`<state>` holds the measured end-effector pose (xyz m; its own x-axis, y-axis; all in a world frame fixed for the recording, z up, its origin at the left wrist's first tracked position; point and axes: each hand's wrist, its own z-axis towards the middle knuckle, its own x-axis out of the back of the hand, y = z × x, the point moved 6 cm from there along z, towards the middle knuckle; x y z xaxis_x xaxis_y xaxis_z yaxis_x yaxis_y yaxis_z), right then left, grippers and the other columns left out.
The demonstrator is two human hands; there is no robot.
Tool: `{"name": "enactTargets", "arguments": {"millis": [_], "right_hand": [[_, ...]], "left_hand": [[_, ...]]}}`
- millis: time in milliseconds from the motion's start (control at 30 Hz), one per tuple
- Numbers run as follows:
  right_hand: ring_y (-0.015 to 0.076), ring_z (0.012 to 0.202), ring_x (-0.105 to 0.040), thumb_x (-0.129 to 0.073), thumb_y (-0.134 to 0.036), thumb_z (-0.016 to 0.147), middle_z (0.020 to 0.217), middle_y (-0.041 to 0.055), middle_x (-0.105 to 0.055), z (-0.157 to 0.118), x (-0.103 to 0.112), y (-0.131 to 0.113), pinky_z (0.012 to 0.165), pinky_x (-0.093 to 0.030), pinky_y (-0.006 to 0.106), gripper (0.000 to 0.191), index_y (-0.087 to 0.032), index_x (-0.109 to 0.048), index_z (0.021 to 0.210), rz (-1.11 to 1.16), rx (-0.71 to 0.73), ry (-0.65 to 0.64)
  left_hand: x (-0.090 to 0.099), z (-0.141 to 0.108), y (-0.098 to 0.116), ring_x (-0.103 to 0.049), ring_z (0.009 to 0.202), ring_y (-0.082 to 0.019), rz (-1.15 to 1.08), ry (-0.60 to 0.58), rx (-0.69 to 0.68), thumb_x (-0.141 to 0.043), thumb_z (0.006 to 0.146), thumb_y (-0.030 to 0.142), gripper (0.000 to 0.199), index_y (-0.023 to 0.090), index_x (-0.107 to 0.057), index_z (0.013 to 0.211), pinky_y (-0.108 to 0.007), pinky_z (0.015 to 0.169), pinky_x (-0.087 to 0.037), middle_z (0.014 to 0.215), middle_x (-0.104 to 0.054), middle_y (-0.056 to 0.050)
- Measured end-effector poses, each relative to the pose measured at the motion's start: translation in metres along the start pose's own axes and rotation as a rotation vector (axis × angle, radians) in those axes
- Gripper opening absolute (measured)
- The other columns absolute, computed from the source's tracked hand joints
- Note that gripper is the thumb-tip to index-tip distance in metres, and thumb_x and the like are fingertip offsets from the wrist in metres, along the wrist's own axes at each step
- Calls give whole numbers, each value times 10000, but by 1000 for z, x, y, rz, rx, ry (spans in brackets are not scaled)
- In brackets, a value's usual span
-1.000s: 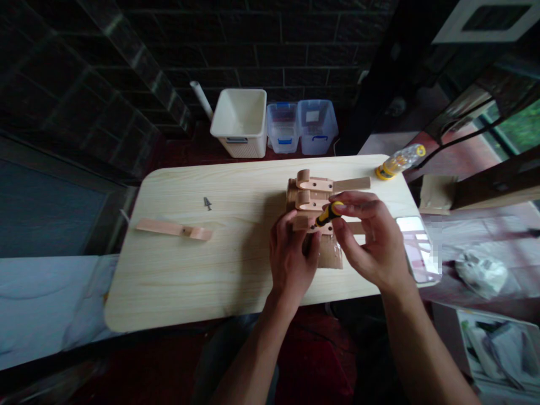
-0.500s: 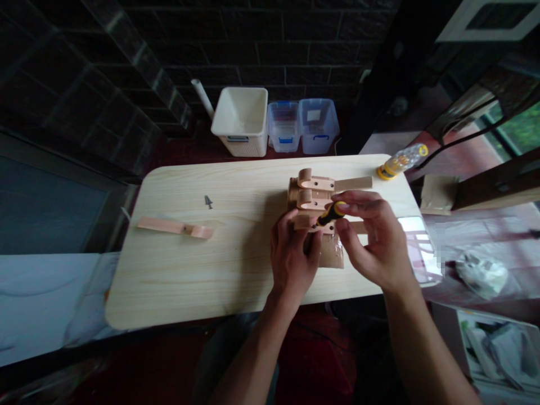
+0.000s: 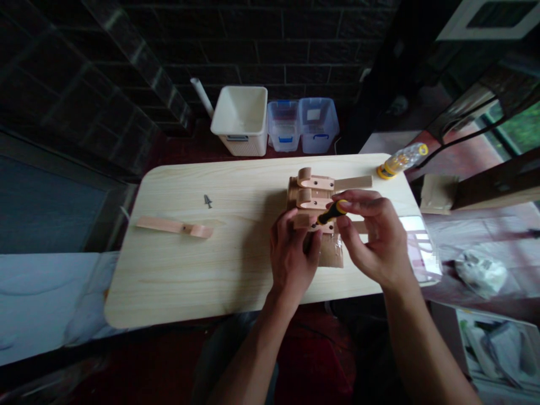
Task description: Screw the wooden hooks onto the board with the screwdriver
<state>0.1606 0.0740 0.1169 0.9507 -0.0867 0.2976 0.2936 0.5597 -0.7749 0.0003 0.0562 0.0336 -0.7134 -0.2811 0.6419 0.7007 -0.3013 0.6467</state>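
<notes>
The hands at work over a pale wood-grained surface (image 3: 181,270); the right hand (image 3: 375,236) pinched a yellow-and-black screwdriver (image 3: 334,212) between thumb and fingers, its handle tilted up to the right and its tip at the left hole of the nearest wooden piece (image 3: 301,221); the left hand (image 3: 294,259) held that piece, with fingers about its left end and thumb at its near edge. The piece lay across a brown block (image 3: 331,256) with shiny clear wrapping, right of the middle of the surface; beyond it, a middle wooden piece (image 3: 315,202) and a far wooden piece (image 3: 316,182), each with a rounded hook at its left end, lay alongside.

Containers: a clear bottle (image 3: 403,160) with yellow ends leaned at the far right corner, its yellowish contents too small to identify; behind the surface, a white bin (image 3: 242,112) stood beside two translucent boxes with blue handles, the left box (image 3: 283,126) and the right box (image 3: 319,129); an open box (image 3: 498,349) at lower right held grey, white and green items, indistinct.

Labels: a white rectangle (image 3: 313,115) showed in the right box; any writing on it was illegible.

Left part of the surface: a separate wooden piece (image 3: 162,226), with a small cluster of dark screws (image 3: 207,201) beyond it.
</notes>
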Motion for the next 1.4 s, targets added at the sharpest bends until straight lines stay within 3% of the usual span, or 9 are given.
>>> {"name": "enactTargets", "arguments": {"millis": [100, 333, 900, 1400], "right_hand": [[292, 1291, -777, -709, -85, 1015, 1374, 76, -741, -1, 0, -3, 1059, -666, 529, 329, -304, -699, 1260, 14, -7, -23], [257, 1228, -774, -739, -84, 996, 1290, 51, -744, -1, -1, 0, 1014, -668, 473, 357, -318, -695, 1263, 11, -1, -1], [293, 1271, -784, -706, -109, 1017, 1363, 76, -740, -2, -2, 1, 1028, -691, 527, 328, -312, -682, 1274, 8, -26, -22], [272, 1219, -797, -734, -89, 1004, 1309, 70, -754, -1, -2, -2, 999, -693, 499, 339, -306, -697, 1261, -11, -1, -18]], "left_hand": [[0, -1, -1, -589, 1471, -356, 0, 7, -3, -718, 1083, 305, 292, 254, -741, 1370, -576, 1228, -555, 1566, -608, -162], [0, -1, -1, -594, 1467, -351, -5, 12, -6, -712, 1084, 300, 290, 254, -740, 1369, -567, 1219, -563, 1567, -609, -162], [0, -1, -1, -595, 1474, -345, 6, 13, -8, -715, 1087, 314, 272, 253, -744, 1350, -558, 1229, -554, 1560, -619, -164], [0, -1, -1, -593, 1468, -343, 3, 6, 6, -704, 1093, 328, 259, 266, -743, 1341, -561, 1232, -545, 1561, -617, -155]]}}
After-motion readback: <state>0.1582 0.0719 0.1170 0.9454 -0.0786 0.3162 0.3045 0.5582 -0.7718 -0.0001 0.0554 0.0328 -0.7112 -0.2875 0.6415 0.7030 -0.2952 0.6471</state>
